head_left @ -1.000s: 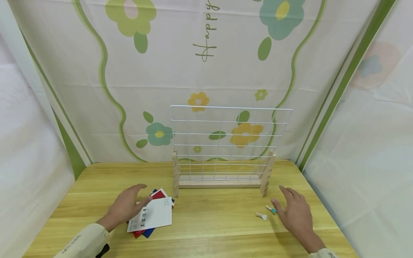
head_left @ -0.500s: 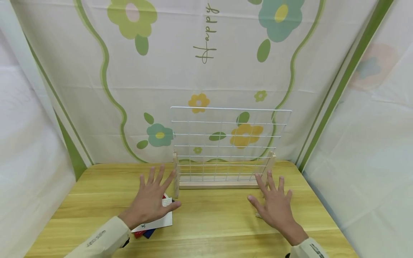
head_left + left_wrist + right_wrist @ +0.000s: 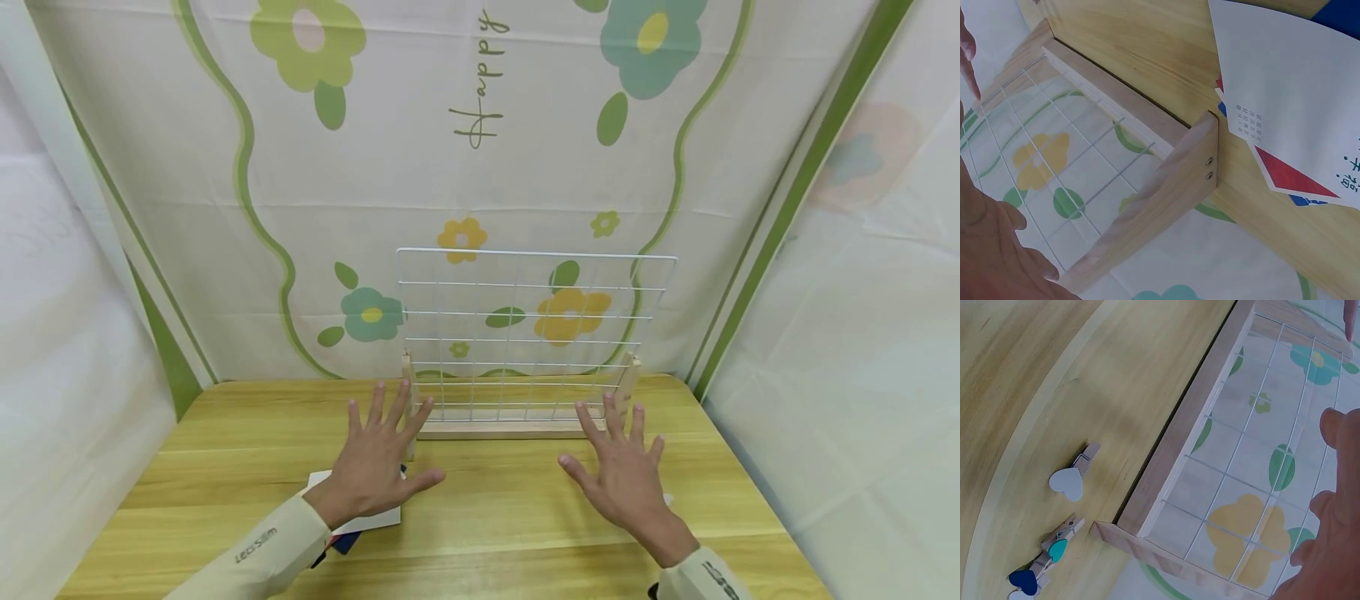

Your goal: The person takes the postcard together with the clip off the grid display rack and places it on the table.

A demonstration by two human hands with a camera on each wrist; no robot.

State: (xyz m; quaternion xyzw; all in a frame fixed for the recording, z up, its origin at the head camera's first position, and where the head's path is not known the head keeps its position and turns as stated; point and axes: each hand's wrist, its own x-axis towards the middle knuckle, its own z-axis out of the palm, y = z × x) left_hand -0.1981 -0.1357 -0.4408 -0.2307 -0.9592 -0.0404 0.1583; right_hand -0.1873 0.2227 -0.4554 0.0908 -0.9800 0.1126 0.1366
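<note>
My left hand (image 3: 375, 462) hovers palm down with fingers spread, above a stack of cards at the left, partly hiding it. The top card (image 3: 1297, 94) is white with writing; red and blue cards show beneath. My right hand (image 3: 622, 475) also has spread fingers and holds nothing. Between and beyond the hands stands a white wire grid (image 3: 525, 252) in a wooden stand (image 3: 510, 430). In the right wrist view, small clothespins lie on the table: one with a white heart (image 3: 1067, 482), one with a teal heart (image 3: 1057, 550), one with a navy heart (image 3: 1024, 581).
The wooden table (image 3: 487, 542) reaches back to a white flowered cloth (image 3: 480, 183). White cloth walls stand at the left (image 3: 60, 333) and right (image 3: 862, 375). The stand sits near the table's back edge.
Both hands have moved inward and forward, toward the grid, and their fingers have spread wide. They now cover more of the cards and clothespins in the head view. The stand has stayed put.
</note>
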